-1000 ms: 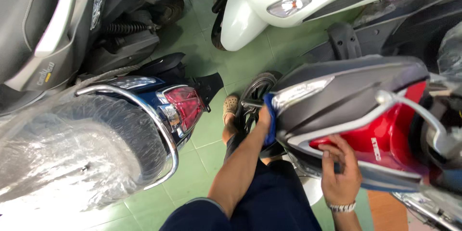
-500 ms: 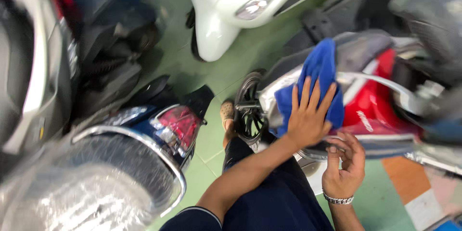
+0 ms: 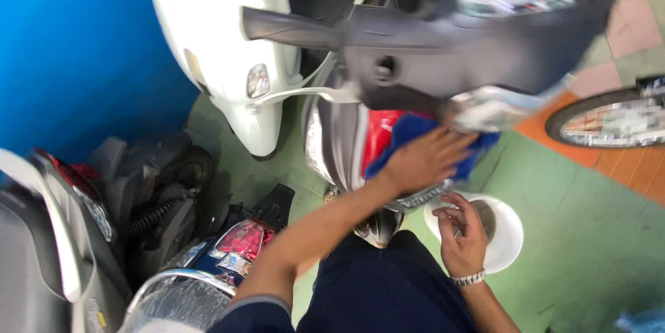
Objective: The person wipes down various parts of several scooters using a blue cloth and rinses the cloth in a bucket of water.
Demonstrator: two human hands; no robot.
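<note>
- Four scooters: white (image 3: 215,49), red and grey (image 3: 346,142), blue (image 3: 228,250), grey (image 3: 41,257) (far left)
- One blue cloth (image 3: 405,132)
- One white bucket (image 3: 509,232)
- Two hands: left (image 3: 422,160), right (image 3: 460,239)
- One bicycle wheel (image 3: 609,121)

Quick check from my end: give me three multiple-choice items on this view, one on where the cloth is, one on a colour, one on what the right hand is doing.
1. Where is the blue cloth?
A. On the floor
B. Under the left hand, on the red scooter body
C. In the bucket

2. What colour is the bucket?
A. White
B. Black
C. Yellow

3. The right hand is:
A. Gripping a handlebar
B. Pressing the cloth
C. Empty, held above the bucket

Answers: 1 B, the palm lies flat on the cloth; 2 A, its rim is white; 3 C, its fingers curl around nothing.
</note>
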